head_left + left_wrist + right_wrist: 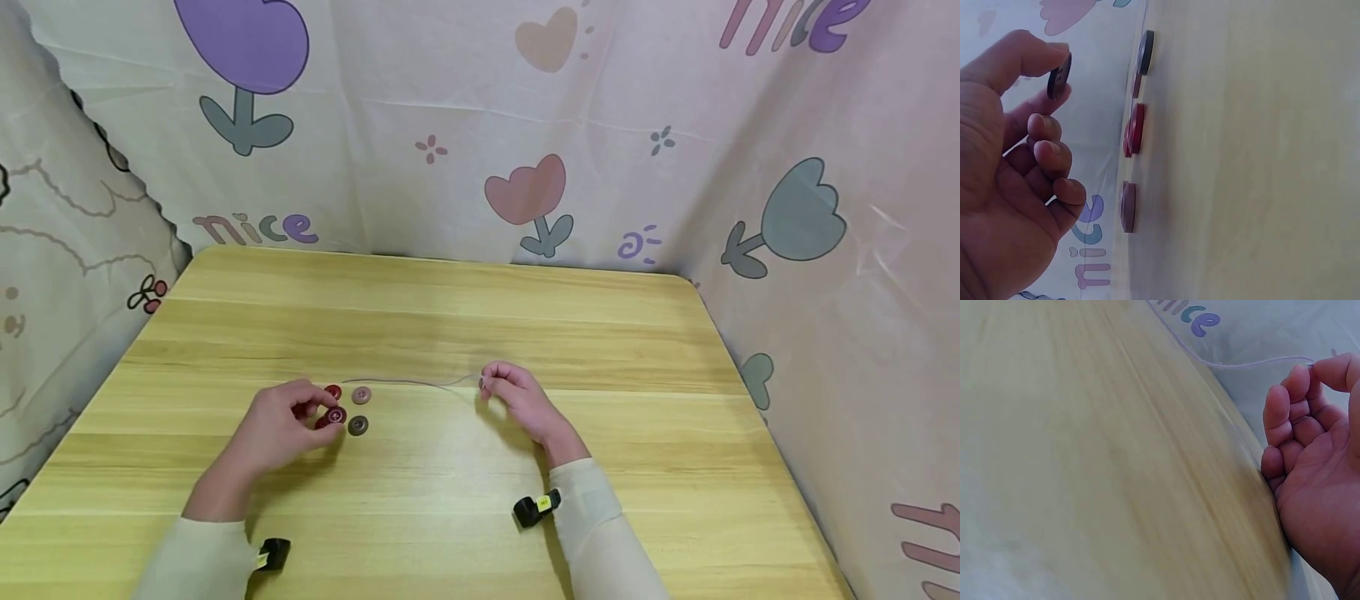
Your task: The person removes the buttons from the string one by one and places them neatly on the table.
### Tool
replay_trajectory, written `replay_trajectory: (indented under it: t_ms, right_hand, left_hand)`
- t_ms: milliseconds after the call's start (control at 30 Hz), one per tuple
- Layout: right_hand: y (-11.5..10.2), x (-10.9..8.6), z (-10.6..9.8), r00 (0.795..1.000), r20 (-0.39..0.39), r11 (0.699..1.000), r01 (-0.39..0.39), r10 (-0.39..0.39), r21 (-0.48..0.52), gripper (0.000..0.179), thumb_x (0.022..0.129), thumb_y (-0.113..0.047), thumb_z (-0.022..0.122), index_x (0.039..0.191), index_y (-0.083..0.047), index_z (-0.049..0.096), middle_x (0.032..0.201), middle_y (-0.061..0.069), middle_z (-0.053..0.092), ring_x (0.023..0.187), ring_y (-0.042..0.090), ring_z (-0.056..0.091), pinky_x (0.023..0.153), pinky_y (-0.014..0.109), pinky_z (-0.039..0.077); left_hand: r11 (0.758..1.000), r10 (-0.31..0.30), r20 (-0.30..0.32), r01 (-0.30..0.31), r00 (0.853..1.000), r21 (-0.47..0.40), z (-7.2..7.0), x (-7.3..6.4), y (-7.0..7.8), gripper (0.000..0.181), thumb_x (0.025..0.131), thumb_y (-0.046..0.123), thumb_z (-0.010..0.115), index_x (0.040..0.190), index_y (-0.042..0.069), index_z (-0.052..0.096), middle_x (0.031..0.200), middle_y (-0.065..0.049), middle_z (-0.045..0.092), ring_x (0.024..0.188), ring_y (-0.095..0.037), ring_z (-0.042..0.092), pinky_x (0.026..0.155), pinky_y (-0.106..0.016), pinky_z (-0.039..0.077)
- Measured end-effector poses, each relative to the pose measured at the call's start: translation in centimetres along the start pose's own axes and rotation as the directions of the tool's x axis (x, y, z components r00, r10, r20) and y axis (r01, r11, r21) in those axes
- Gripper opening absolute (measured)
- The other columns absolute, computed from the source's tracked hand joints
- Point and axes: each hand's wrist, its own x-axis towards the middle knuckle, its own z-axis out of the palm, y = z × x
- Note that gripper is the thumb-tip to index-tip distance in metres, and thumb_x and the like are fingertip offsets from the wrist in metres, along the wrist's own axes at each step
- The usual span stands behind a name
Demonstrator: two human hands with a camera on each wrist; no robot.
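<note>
My left hand (281,425) pinches a dark red button (336,415) on edge between thumb and index finger, above the table. The left wrist view shows holes in this button (1060,76), with the other fingers curled below it. On the table near that hand lie a red button (333,390), a mauve button (362,395) and a dark grey button (357,425). Another red one is partly hidden behind the held button. My right hand (525,404) pinches a thin pale thread (1241,364) between thumb and index finger. Leftward, the thread (405,382) stretches toward the buttons.
The light wooden table (450,317) stands against a printed fabric curtain (420,192) at the back, with more fabric at both sides. Black wrist cameras sit at the left cuff (273,554) and the right cuff (534,508).
</note>
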Motion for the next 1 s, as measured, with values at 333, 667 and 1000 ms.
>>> replay_trajectory:
  t_ms: [333, 667, 1000]
  right_hand:
    - [-0.1, 0.1, -0.1, 1.000, 0.002, 1.000, -0.002, 0.002, 0.024, 0.019, 0.103, -0.003, 0.045, 0.101, 0.014, 0.054, 0.098, 0.035, 0.053, 0.096, 0.041, 0.054, 0.093, 0.038, 0.041]
    - [0.0, 0.0, -0.2, 1.000, -0.007, 1.000, 0.003, -0.003, 0.007, 0.019, 0.102, -0.009, 0.049, 0.098, 0.009, 0.056, 0.094, 0.025, 0.057, 0.093, 0.033, 0.056, 0.094, 0.039, 0.041]
    - [0.1, 0.0, 0.0, 1.000, 0.001, 1.000, 0.011, -0.011, 0.001, 0.016, 0.102, -0.010, 0.051, 0.096, 0.004, 0.058, 0.090, 0.011, 0.059, 0.091, 0.028, 0.057, 0.094, 0.040, 0.042]
  left_hand:
    - [0.999, -0.038, 0.124, 0.041, 0.992, -0.020, 0.4, -0.4, 0.6, 0.021, 0.073, 0.016, 0.090, 0.082, 0.018, 0.071, 0.074, -0.002, 0.051, 0.073, -0.018, 0.047, 0.058, -0.027, 0.042]
    - [0.999, -0.046, 0.251, 0.049, 0.967, -0.007, 1.1, -0.6, 0.5, 0.022, 0.071, 0.019, 0.091, 0.081, 0.018, 0.071, 0.066, 0.004, 0.052, 0.061, -0.012, 0.049, 0.057, -0.027, 0.043]
    - [0.999, -0.015, 0.285, 0.004, 0.959, 0.038, 1.8, -0.9, 0.8, 0.021, 0.072, 0.017, 0.089, 0.080, 0.018, 0.069, 0.064, 0.007, 0.051, 0.061, -0.011, 0.047, 0.057, -0.027, 0.043]
